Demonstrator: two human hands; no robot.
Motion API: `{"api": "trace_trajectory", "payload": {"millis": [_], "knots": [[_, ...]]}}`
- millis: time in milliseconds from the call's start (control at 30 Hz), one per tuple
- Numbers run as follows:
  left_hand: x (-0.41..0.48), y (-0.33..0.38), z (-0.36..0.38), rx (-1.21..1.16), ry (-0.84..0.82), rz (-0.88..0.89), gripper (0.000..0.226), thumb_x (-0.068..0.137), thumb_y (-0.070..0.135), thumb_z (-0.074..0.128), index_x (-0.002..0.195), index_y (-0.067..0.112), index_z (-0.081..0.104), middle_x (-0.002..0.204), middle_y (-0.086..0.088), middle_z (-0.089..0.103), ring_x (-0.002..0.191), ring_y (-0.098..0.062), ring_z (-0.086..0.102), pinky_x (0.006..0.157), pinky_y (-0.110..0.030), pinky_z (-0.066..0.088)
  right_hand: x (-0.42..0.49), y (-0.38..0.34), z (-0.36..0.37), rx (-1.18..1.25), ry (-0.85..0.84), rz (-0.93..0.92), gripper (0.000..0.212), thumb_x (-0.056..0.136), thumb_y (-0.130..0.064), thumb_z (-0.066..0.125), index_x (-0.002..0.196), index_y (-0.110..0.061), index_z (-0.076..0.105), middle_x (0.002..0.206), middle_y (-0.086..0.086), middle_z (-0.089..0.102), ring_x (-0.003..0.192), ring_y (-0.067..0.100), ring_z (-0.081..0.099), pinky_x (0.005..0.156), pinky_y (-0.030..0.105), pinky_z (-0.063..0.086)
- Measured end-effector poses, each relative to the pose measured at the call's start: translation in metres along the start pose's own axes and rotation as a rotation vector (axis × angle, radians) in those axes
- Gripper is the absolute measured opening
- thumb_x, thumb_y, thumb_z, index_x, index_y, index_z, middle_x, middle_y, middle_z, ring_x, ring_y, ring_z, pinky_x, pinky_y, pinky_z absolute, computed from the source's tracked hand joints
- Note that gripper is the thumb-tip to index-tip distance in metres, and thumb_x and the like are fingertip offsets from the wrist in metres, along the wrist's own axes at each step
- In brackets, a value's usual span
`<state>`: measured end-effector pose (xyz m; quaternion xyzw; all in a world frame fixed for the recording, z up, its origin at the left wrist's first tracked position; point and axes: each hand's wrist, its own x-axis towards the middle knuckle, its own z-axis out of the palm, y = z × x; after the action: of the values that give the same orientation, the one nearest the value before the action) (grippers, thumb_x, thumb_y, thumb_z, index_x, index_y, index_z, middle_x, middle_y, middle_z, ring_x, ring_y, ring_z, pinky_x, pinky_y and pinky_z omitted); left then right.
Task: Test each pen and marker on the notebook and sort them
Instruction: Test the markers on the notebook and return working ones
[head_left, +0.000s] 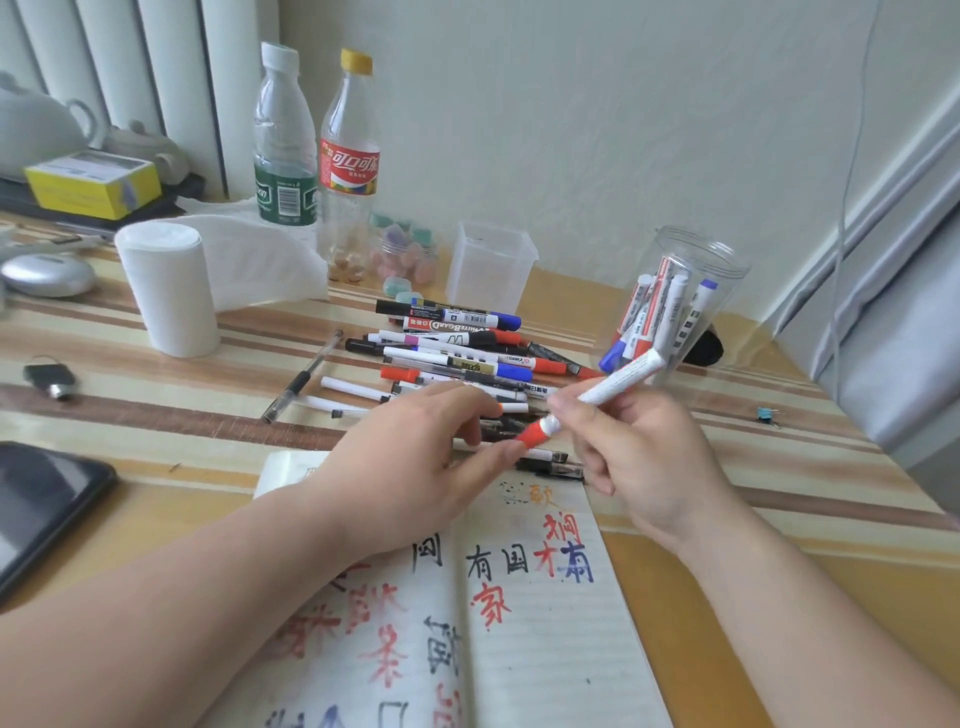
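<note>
My right hand (631, 452) grips a white marker (618, 382) by its barrel, red cap end pointing left. The thumb and fingers of my left hand (415, 457) pinch its red cap (532, 434). Both hands hover over the top edge of the open notebook (545, 639), whose pages carry red, black and blue test characters. Behind the hands lies a loose pile of pens and markers (457, 345). A clear plastic jar (675, 296) at the right holds several red and blue capped markers upright.
An empty clear square cup (491, 265) stands behind the pile. Two bottles (317, 140), a tissue roll (169, 291) and loose tissue sit at the back left. A phone (36, 504) lies at the left edge, a black pen (304, 376) left of the pile.
</note>
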<state>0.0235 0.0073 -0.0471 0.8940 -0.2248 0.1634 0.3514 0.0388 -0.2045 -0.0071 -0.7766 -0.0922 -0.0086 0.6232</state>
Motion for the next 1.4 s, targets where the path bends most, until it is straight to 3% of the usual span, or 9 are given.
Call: {"api": "trace_trajectory", "payload": {"millis": [133, 533, 733, 833, 1000, 1067, 1133, 1233, 1400], "knots": [[0.0, 0.007, -0.001, 0.001, -0.098, 0.136, 0.049, 0.093, 0.069, 0.043, 0.118, 0.031, 0.061, 0.094, 0.02, 0.055, 0.085, -0.001, 0.054, 0.074, -0.021, 0.047, -0.023, 0.012, 0.012, 0.264, -0.17, 0.07, 0.011, 0.079, -0.011, 0.068, 0.083, -0.015, 0.078, 0.068, 0.016, 0.066, 0.054, 0.024, 0.056, 0.04, 0.024, 0.036], [-0.007, 0.017, -0.002, -0.045, -0.25, 0.152, 0.034, 0.104, 0.042, 0.034, 0.118, 0.018, 0.055, 0.1, 0.017, 0.055, 0.089, 0.008, 0.049, 0.079, -0.015, 0.04, -0.037, 0.028, 0.021, 0.249, -0.073, -0.22, 0.01, 0.085, -0.009, 0.069, 0.092, -0.003, 0.067, 0.063, -0.004, 0.063, 0.055, 0.003, 0.055, 0.055, 0.013, 0.041], [-0.008, 0.016, 0.0, -0.048, -0.256, 0.156, 0.03, 0.106, 0.043, 0.037, 0.105, 0.019, 0.054, 0.082, 0.019, 0.053, 0.077, 0.007, 0.051, 0.069, -0.013, 0.039, -0.04, 0.027, 0.022, 0.255, -0.049, -0.21, 0.022, 0.082, -0.019, 0.076, 0.087, 0.0, 0.067, 0.061, 0.003, 0.058, 0.053, 0.013, 0.049, 0.052, 0.017, 0.039], [-0.009, 0.016, 0.003, -0.071, -0.243, 0.127, 0.03, 0.104, 0.045, 0.04, 0.105, 0.019, 0.055, 0.078, 0.013, 0.056, 0.073, -0.004, 0.055, 0.066, -0.026, 0.045, -0.041, 0.026, 0.022, 0.26, -0.039, -0.204, 0.029, 0.081, -0.025, 0.073, 0.089, 0.002, 0.064, 0.062, 0.013, 0.054, 0.054, 0.02, 0.045, 0.05, 0.021, 0.038], [-0.008, 0.017, -0.001, -0.112, -0.242, 0.124, 0.03, 0.1, 0.052, 0.046, 0.117, 0.029, 0.055, 0.069, 0.008, 0.055, 0.065, -0.011, 0.054, 0.062, -0.027, 0.043, -0.043, 0.025, 0.019, 0.262, -0.044, -0.2, 0.018, 0.083, -0.022, 0.073, 0.088, -0.005, 0.068, 0.065, 0.025, 0.051, 0.054, 0.031, 0.041, 0.045, 0.026, 0.035], [-0.009, 0.015, -0.005, -0.143, -0.312, 0.075, 0.045, 0.095, 0.064, 0.045, 0.129, 0.035, 0.045, 0.079, 0.004, 0.058, 0.072, -0.012, 0.055, 0.068, -0.028, 0.045, -0.043, 0.022, 0.017, 0.292, 0.005, -0.189, 0.004, 0.085, -0.013, 0.07, 0.082, -0.011, 0.069, 0.064, 0.018, 0.053, 0.055, 0.028, 0.043, 0.043, 0.024, 0.033], [-0.012, 0.013, -0.01, -0.19, -0.358, 0.021, 0.06, 0.09, 0.072, 0.043, 0.139, 0.04, 0.032, 0.088, 0.001, 0.056, 0.074, -0.011, 0.052, 0.072, -0.028, 0.044, -0.041, 0.02, 0.01, 0.345, 0.172, -0.167, 0.014, 0.082, -0.008, 0.063, 0.073, -0.017, 0.069, 0.061, 0.011, 0.053, 0.053, 0.022, 0.047, 0.042, 0.021, 0.032], [-0.013, 0.014, -0.013, -0.263, -0.387, 0.046, 0.057, 0.095, 0.057, 0.048, 0.143, 0.036, 0.025, 0.088, 0.001, 0.05, 0.067, -0.01, 0.046, 0.071, -0.028, 0.042, -0.038, 0.013, -0.009, 0.371, 0.368, -0.139, 0.016, 0.077, -0.009, 0.06, 0.063, -0.015, 0.066, 0.054, 0.007, 0.05, 0.047, 0.02, 0.045, 0.043, 0.02, 0.029], [-0.01, 0.015, -0.01, -0.276, -0.472, -0.023, 0.049, 0.098, 0.045, 0.038, 0.144, 0.042, 0.024, 0.094, 0.001, 0.058, 0.085, -0.018, 0.058, 0.088, -0.045, 0.047, -0.046, 0.002, -0.035, 0.289, -0.164, 0.11, 0.033, 0.084, -0.018, 0.046, 0.085, -0.005, 0.077, 0.072, 0.025, 0.067, 0.062, 0.034, 0.066, 0.04, 0.028, 0.046]]}}
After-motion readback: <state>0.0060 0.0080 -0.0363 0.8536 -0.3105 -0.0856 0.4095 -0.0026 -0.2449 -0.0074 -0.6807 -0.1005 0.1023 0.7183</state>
